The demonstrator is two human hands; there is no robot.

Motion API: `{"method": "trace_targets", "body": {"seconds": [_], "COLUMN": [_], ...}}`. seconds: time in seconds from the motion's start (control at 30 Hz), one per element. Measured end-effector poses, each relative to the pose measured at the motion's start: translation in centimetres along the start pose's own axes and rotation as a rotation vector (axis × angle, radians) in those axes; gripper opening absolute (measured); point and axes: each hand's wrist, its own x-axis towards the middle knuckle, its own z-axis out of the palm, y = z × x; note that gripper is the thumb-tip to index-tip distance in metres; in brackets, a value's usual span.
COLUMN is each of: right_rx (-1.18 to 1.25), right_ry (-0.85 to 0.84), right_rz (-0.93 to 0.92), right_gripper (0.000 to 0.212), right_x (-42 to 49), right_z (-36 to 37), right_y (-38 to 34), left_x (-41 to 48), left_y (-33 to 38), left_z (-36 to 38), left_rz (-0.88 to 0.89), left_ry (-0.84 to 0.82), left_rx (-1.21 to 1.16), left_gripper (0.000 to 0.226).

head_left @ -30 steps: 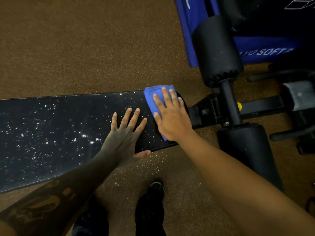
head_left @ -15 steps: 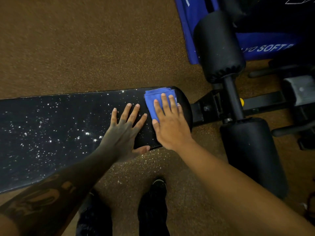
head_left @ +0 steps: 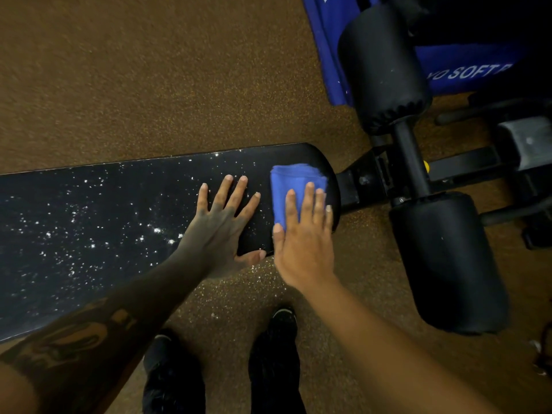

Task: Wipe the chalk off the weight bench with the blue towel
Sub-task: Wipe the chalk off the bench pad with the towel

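Note:
A long black weight bench [head_left: 89, 204] runs from the left edge to its rounded right end, speckled with white chalk [head_left: 155, 231] over most of the pad. A folded blue towel [head_left: 294, 182] lies on the right end. My right hand [head_left: 304, 237] presses flat on the towel, fingers covering its near half. My left hand [head_left: 222, 225] rests flat on the pad just left of the towel, fingers spread, thumb over the near edge.
Two black foam rollers [head_left: 385, 70] [head_left: 448, 264] on a black post stand right of the bench end. A blue mat with white lettering [head_left: 466, 70] lies at the top right. Chalk dust [head_left: 254, 282] speckles the brown floor by my black shoes [head_left: 274, 348].
My right hand has slid the towel toward the near edge and right along the bench end. My left hand has stayed planted on the pad.

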Motion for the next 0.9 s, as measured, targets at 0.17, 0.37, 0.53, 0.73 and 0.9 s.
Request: {"method": "trace_targets", "body": {"seconds": [0.17, 0.37, 0.53, 0.73, 0.9], "right_rx": [-0.024, -0.039, -0.101, -0.066, -0.012], "right_ry": [-0.01, 0.024, -0.038, -0.008, -0.009], "right_rz": [0.069, -0.08, -0.189, -0.064, 0.048], "right_gripper": [0.067, 0.065, 0.065, 0.062, 0.065], "right_x": [0.0, 1.1, 2.2, 4.8, 5.4], "right_z": [-0.2, -1.6, -0.9, -1.2, -1.2], "right_y": [1.0, 1.1, 1.0, 0.8, -2.6], "left_x": [-0.1, -0.7, -0.7, -0.7, -1.2], "left_y": [-0.3, -0.8, -0.9, -1.0, -0.8], "left_z": [-0.3, -0.3, 0.2, 0.2, 0.2], "left_rz": [0.003, -0.055, -0.068, -0.074, -0.135], "left_ry": [-0.02, 0.002, -0.002, 0.004, 0.031], "left_rx": [0.014, 0.007, -0.007, -0.015, -0.032], "left_gripper": [0.111, 0.11, 0.11, 0.112, 0.115]}}
